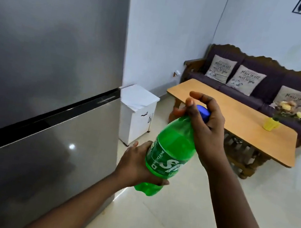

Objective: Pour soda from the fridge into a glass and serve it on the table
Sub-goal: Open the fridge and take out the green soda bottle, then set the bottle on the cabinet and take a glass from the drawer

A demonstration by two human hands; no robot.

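Observation:
A green soda bottle (171,148) with a blue cap (203,112) is held tilted in front of me, cap pointing up and to the right. My left hand (135,165) grips its lower body from the left. My right hand (201,125) wraps around the neck and cap from above. The grey fridge (43,77) fills the left side with both doors closed. A wooden table (233,119) stands ahead on the right. No glass is in view.
A small white cabinet (138,112) stands beside the fridge. A yellow pot of flowers (271,123) sits on the table's far right end. Behind the table is a dark sofa (268,87) with three cushions. Pale tiled floor (188,218) lies below.

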